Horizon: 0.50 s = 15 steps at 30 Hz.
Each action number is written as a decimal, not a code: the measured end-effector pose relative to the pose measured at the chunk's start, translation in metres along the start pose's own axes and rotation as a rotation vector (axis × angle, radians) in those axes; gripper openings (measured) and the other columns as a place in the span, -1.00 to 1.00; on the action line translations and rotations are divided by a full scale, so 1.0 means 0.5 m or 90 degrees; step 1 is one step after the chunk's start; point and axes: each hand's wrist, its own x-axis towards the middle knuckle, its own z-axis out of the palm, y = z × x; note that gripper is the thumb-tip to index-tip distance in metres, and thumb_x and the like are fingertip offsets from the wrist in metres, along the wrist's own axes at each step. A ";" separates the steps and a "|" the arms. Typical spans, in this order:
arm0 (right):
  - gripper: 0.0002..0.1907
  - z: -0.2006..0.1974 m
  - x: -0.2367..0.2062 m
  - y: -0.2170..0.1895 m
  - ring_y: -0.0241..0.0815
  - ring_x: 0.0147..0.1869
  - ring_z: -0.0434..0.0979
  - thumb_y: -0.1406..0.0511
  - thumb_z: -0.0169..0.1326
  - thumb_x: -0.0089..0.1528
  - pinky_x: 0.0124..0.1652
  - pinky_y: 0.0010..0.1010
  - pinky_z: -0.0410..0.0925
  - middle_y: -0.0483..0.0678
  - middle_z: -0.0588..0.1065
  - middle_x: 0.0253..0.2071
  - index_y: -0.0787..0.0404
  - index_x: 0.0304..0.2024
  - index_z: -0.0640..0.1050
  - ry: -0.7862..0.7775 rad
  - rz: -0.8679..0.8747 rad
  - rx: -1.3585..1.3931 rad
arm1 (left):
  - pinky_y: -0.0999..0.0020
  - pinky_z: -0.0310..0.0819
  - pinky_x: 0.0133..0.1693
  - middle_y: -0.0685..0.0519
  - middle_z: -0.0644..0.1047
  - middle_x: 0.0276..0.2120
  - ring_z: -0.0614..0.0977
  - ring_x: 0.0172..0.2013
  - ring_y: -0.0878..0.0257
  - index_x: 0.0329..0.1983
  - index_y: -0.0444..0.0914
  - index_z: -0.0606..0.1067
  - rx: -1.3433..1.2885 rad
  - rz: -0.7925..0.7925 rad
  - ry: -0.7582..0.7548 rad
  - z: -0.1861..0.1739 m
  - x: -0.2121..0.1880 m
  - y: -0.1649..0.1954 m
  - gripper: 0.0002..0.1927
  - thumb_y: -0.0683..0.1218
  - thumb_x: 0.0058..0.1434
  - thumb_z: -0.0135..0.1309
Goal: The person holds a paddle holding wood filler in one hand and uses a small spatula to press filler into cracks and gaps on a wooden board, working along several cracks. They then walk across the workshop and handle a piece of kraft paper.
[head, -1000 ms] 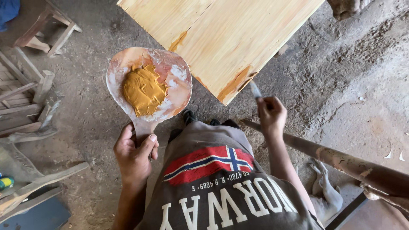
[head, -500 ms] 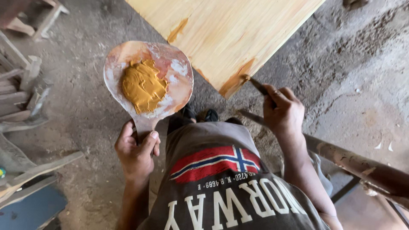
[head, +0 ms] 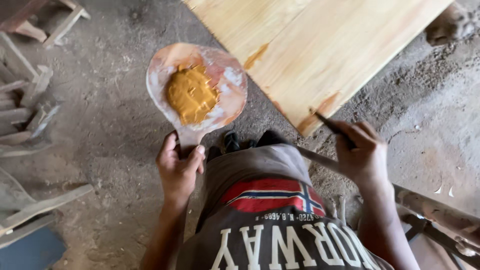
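So, biggest thing first: a pale wooden panel [head: 320, 50] fills the upper right of the view, grain running diagonally, near corner pointing down toward the person. It's raised off the dirt floor [head: 100, 150], prob so the edge sits within easy reach w/o bending far. Orange-brown smears show at the corner [head: 320, 112] and further up the edge [head: 256, 56], same colour as the paste, so they look like filled spots.

Next, the grey printed shirt [head: 280, 235] at bottom centre, dark shoes [head: 250, 140] just below the panel corner, i.e. the person stands right up against the work.

Left edge: scrap timber and chair-like frames [head: 25, 95] lie on the floor, well apart from the hands. A metal bar [head: 435, 205] crosses lower right behind the forearm.

Then the round flat paddle [head: 197, 90], held level w/ a mound of ochre filler paste [head: 191, 95] in its middle; kept flat so the paste doesn't slide, and near the panel so the tool can load up fast. Left hand [head: 179, 167] is clenched round the paddle's short handle, thumb over the top.

Right hand [head: 362, 155] is closed in a pinch-type grip on a thin dark putty blade [head: 327, 124], tip touching the panel's smeared corner, angled low, prob to press paste into the edge
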 end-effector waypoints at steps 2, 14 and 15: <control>-0.60 -0.009 0.039 -0.036 -0.19 -0.40 0.47 0.20 0.35 0.14 -0.45 -0.43 0.34 -0.04 0.56 -0.34 0.31 -0.05 0.67 -0.007 -0.003 0.006 | 0.52 0.33 -0.60 0.07 0.52 -0.51 0.45 -0.64 0.43 0.05 -0.42 0.42 0.010 -0.014 0.000 -0.016 0.003 0.000 -0.65 -0.30 0.19 0.12; -0.77 -0.001 0.407 -0.009 -0.14 -0.09 0.57 0.52 0.23 0.33 -0.13 -0.39 0.49 -0.05 0.54 -0.19 0.19 0.00 0.67 -0.002 -0.301 0.060 | 0.53 0.32 -0.59 0.11 0.52 -0.53 0.45 -0.63 0.45 0.14 -0.42 0.39 -0.023 -0.053 -0.001 -0.046 0.030 0.003 -0.57 -0.31 0.18 0.12; -0.73 0.002 0.425 -0.003 -0.13 -0.07 0.56 0.52 0.23 0.31 -0.12 -0.37 0.48 -0.05 0.54 -0.17 0.18 0.03 0.67 -0.023 -0.306 0.066 | 0.53 0.32 -0.59 0.11 0.52 -0.53 0.45 -0.63 0.45 0.14 -0.42 0.39 -0.021 -0.053 0.002 -0.046 0.030 0.001 -0.56 -0.31 0.18 0.12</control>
